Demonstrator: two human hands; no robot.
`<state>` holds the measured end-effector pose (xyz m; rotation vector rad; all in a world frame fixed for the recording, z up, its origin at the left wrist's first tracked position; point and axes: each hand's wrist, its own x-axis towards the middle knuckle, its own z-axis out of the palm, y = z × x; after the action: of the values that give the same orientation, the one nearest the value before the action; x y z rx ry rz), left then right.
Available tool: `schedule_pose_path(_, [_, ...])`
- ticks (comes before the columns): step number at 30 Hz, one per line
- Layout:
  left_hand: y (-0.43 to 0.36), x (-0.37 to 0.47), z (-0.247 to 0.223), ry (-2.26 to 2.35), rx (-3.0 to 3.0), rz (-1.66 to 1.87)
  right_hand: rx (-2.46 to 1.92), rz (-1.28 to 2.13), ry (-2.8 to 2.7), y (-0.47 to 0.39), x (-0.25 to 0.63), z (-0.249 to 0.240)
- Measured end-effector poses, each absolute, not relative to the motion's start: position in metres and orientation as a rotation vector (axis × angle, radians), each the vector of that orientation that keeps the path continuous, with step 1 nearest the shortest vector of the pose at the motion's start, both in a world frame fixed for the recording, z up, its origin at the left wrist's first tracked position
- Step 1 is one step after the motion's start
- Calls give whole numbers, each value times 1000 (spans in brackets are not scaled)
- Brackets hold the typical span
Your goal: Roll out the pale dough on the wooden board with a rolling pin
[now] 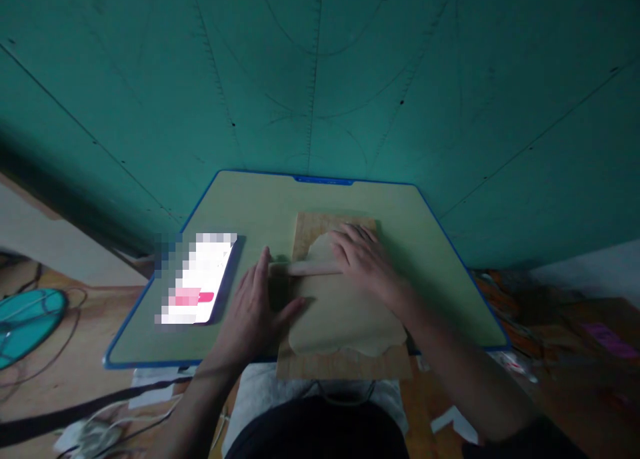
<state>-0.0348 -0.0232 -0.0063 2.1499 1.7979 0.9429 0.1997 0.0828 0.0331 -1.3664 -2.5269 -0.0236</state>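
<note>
A wooden rolling pin [316, 268] lies crosswise over a broad, flat sheet of pale dough [345, 319]. The dough has an uneven edge and covers much of a wooden board [340, 366]. At the pin's left end is my left hand [256, 307], fingers reaching past the handle and thumb stretched out on the near side, by the dough's left edge. My right hand [367, 262] rests over the pin's right part, hiding that end, its fingers bent forward above the dough.
A lit phone [200, 279], partly pixelated, lies left on a blue-rimmed small table [260, 192]. Behind rises a green wall [350, 79] with drawn lines. Cables [100, 439] and a turquoise round object [30, 326] are on the floor at left.
</note>
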Motion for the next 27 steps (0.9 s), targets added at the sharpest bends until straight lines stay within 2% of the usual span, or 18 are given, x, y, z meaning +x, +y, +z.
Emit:
schedule_pose_path(5, [-23,-36,-7,1807,2106,954,-1499,28,-2475,117,190,38])
schedule_pose_path(13, [-24,-36,-6,1794,2062,975,-1229,-89,-2619,46,209,32])
schedule_pose_path(22, [-23,-37,-9,1800,2078,995,-1429,5,-2551,95,199,37])
schedule_pose_path(27, [-24,-35,-6,1805,2105,988,-1250,6,-2664,64,204,32])
